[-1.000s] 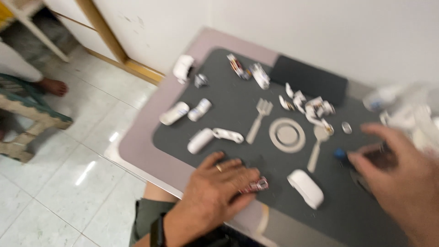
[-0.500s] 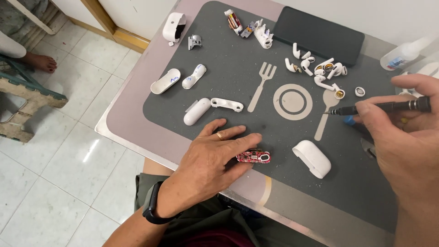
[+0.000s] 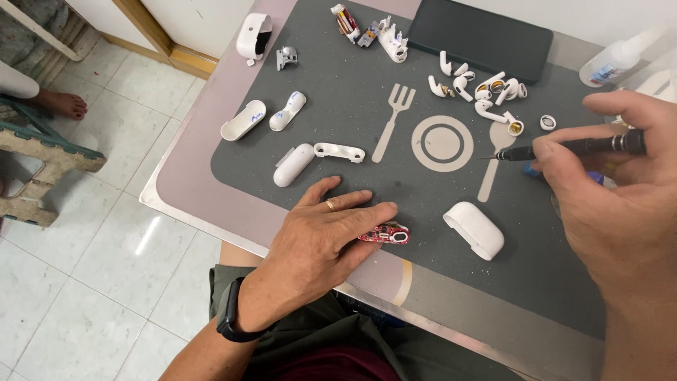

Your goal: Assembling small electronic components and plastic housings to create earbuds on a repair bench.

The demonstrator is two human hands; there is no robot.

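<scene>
My left hand point(image 3: 321, 243) lies flat on the dark grey mat point(image 3: 352, 127), fingers spread, with a ring on one finger and a black band at the wrist. Its fingertips touch a small red circuit board point(image 3: 385, 233). My right hand point(image 3: 620, 190) is closed around a thin black screwdriver point(image 3: 564, 149) whose tip points left over the mat's printed spoon. A white earbud case shell point(image 3: 474, 229) lies between both hands.
Several white earbuds point(image 3: 479, 85) are scattered at the back, beside a dark flat case point(image 3: 481, 37). White case halves point(image 3: 293, 164) lie at left, another open case point(image 3: 253, 34) at the table's far corner. A clear bottle point(image 3: 615, 60) stands far right. Tiled floor left.
The view has steadied and come closer. My right hand has moved the screwdriver in over the mat; my left hand stays by the red board.
</scene>
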